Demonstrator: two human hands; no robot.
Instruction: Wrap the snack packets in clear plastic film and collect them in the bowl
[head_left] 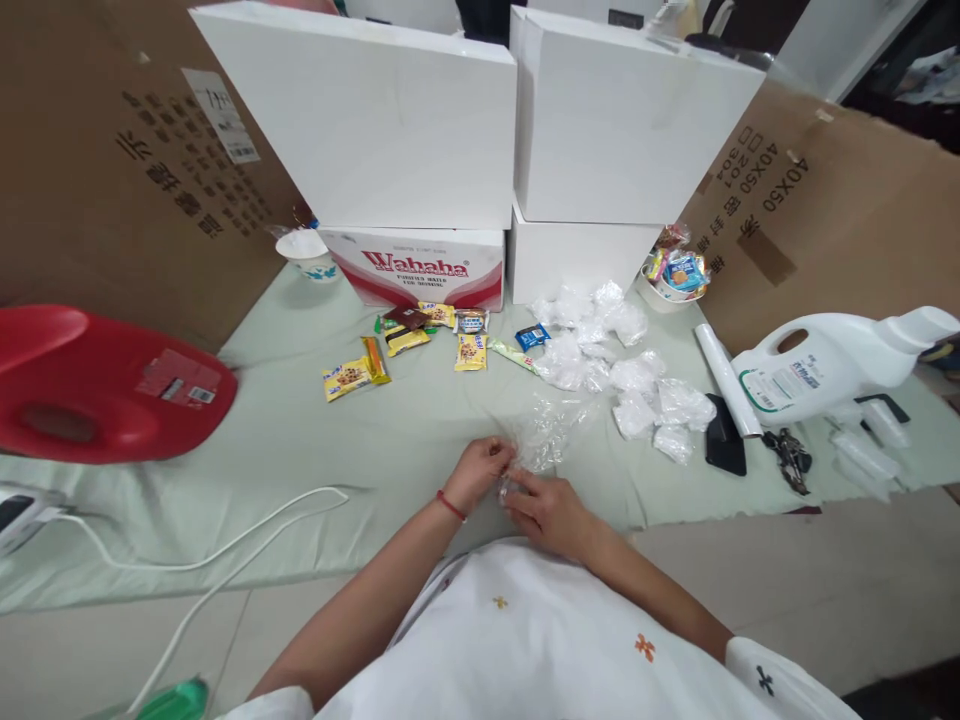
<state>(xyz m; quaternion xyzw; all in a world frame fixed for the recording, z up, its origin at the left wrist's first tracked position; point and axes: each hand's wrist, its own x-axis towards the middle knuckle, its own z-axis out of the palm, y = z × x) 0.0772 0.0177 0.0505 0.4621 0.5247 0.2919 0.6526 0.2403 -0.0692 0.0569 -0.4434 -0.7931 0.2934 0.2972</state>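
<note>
Near the table's front edge, both hands meet over a crumpled sheet of clear plastic film (pixel 551 435). My left hand (pixel 480 475), with a red cord at the wrist, pinches the film's near corner. Beside it, my right hand (pixel 549 512) has its fingers curled round the same end of the film. A small clear bunched piece shows between the hands; what it holds, if anything, I cannot make out. Several clear crumpled plastic bundles (pixel 637 375) lie beyond and to the right. Packaged snacks (pixel 471 352) in yellow, blue and brown wrappers lie further back.
White boxes (pixel 420 130) stand stacked at the back, above a Wahaba carton (pixel 427 265). A red jug (pixel 112 385) lies left, near a white cable (pixel 225 555). At right are a white detergent bottle (pixel 832 365), a film roll (pixel 727 380) and a snack-filled bowl (pixel 667 295).
</note>
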